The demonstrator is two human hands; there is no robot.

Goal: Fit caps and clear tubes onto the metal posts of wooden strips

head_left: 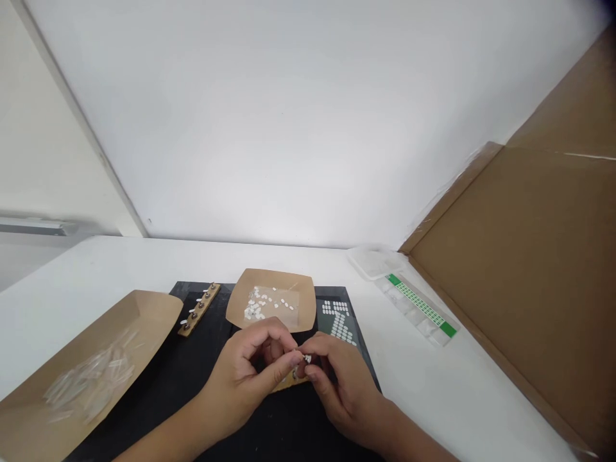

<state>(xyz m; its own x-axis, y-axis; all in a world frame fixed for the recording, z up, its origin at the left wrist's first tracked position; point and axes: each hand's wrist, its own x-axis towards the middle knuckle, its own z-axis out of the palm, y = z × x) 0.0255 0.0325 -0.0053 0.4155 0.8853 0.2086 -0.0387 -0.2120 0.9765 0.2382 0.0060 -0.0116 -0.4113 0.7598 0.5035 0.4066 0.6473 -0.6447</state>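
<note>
My left hand (255, 369) and my right hand (339, 385) meet over the black mat (283, 427), fingertips close together. Between them is a small whitish and metallic piece (307, 359), pinched by my right thumb and fingers. My left thumb and index finger are pressed together beside it; what they hold is too small to make out. Under the fingertips lies a cork-coloured strip (289, 384), partly hidden by both hands. Just behind the hands, a brown paper tray (235, 301) holds many small white oval pieces (254, 312).
A large paper tray (154, 308) with clear plastic pieces (91, 385) is at left. Near it stands a strip with several clips (200, 309). White ovals (341, 327) lie on a green sheet. A clear organizer with green label (423, 307) and cardboard (524, 276) are at right.
</note>
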